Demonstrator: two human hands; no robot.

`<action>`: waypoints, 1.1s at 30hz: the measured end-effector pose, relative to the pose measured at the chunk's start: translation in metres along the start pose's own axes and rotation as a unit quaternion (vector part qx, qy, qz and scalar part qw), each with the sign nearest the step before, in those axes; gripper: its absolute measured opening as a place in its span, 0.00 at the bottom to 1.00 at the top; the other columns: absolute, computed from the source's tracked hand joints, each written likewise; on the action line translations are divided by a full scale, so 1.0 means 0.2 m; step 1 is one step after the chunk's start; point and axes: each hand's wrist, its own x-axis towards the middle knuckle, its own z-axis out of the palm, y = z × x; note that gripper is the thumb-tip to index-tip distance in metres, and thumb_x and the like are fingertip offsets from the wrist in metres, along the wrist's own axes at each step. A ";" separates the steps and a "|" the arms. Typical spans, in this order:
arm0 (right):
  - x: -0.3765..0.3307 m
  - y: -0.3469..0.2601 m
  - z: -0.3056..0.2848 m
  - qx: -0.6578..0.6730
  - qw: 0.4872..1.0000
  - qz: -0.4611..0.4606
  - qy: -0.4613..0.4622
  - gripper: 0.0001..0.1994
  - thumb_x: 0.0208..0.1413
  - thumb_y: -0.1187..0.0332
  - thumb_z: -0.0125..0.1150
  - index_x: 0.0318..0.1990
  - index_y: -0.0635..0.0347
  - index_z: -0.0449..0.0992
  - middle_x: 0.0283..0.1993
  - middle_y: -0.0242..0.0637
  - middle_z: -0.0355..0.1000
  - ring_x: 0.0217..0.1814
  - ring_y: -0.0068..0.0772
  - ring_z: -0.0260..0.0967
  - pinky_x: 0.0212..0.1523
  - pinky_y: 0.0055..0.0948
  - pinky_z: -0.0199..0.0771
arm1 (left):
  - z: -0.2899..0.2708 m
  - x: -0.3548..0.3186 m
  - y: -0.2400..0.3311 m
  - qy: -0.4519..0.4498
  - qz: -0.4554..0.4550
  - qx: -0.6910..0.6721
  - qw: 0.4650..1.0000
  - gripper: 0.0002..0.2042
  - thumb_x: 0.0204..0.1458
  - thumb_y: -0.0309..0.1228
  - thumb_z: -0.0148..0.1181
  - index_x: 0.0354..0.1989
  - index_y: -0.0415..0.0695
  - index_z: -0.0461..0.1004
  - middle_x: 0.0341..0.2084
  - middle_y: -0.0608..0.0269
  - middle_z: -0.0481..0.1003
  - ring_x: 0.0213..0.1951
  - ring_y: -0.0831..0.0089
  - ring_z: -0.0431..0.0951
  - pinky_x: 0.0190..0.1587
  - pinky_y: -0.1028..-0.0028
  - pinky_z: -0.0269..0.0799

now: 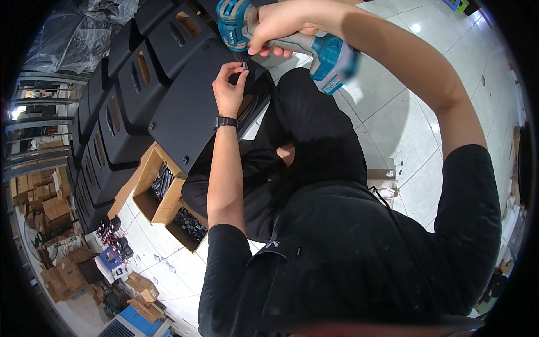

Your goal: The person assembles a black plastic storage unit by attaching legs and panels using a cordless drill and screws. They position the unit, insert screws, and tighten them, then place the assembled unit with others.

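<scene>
My right hand point(285, 23) is wrapped round the grip of a teal cordless impact driver point(232, 27). The driver's nose points down at a black speaker cabinet point(185, 95), and its battery point(331, 64) hangs off to the right. Just under the nose, my left hand point(228, 92) has thumb and fingertips pinched together around a small dark piece at the bit, too small to name. A watch is on the left wrist. The cabinet lies beside my bent legs, with small round feet on its face.
More black cabinets point(115, 121) stand in rows to the left. Near my left knee, one open carton point(147, 196) holds dark strap-like parts and another point(188, 227) holds small black parts. Tools and cartons point(64, 269) lie on the tiled floor point(415, 123) at lower left.
</scene>
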 end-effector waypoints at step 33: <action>0.17 -0.04 -0.01 -0.056 0.996 0.066 0.005 0.07 0.60 0.72 0.66 0.30 0.63 0.79 0.26 0.36 0.75 0.25 0.29 0.73 0.25 0.31 0.76 | 0.03 0.02 -0.13 -0.032 0.004 0.205 0.978 0.14 0.44 0.45 0.80 0.35 0.51 0.90 0.43 0.71 0.83 0.51 0.61 0.79 0.56 0.60 0.66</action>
